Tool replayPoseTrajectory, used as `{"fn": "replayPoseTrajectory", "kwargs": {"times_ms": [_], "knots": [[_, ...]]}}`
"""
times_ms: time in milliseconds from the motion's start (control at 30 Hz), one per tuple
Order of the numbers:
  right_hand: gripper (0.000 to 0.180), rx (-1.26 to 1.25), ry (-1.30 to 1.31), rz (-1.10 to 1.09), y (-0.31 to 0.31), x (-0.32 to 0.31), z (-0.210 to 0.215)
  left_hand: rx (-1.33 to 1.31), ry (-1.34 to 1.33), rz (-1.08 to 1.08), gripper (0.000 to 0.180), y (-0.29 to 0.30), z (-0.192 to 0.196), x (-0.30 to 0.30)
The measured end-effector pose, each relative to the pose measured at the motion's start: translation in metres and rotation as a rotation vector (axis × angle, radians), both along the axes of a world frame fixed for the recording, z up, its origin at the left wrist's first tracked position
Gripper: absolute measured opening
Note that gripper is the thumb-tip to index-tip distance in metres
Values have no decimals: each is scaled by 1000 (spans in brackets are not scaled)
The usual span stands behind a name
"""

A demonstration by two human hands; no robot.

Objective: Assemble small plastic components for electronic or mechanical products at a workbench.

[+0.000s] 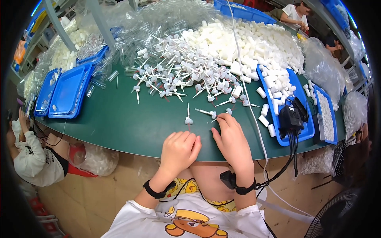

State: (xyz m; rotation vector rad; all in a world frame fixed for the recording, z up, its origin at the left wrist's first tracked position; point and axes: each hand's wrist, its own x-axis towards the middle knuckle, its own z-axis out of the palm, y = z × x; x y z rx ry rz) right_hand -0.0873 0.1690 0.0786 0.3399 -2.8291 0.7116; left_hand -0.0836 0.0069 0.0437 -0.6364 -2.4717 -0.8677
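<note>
My left hand [181,150] is closed at the near edge of the green table, its fingers curled under; whatever they may hold is hidden. Just beyond it, a small white stick part with a round translucent cap [188,120] lies alone, stick pointing away from me. My right hand [233,139] reaches forward with fingers stretched and thumb apart. Its index fingertip is at a similar capped stick part [207,113], seemingly touching the cap end. Another capped part [228,111] lies just past those fingers. Farther back is a heap of the same parts [190,71], some with thin red strands.
White foam-like cylinders [254,43] are piled behind, beside clear plastic tubes [147,20]. A blue tray [305,133] at right holds cylinders and a black cabled device [291,117]. A white cable [248,91] crosses the table [131,127]. Blue trays [65,97] stand left; other people sit nearby.
</note>
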Motion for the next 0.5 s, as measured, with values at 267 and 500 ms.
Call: {"fn": "replayPoseTrajectory", "kwargs": {"times_ms": [267, 500], "knots": [[34, -267, 57, -3, 17, 21, 16, -33, 38, 33, 23, 4, 0, 2], [36, -335, 106, -68, 35, 48, 23, -75, 37, 40, 21, 6, 0, 3]]}}
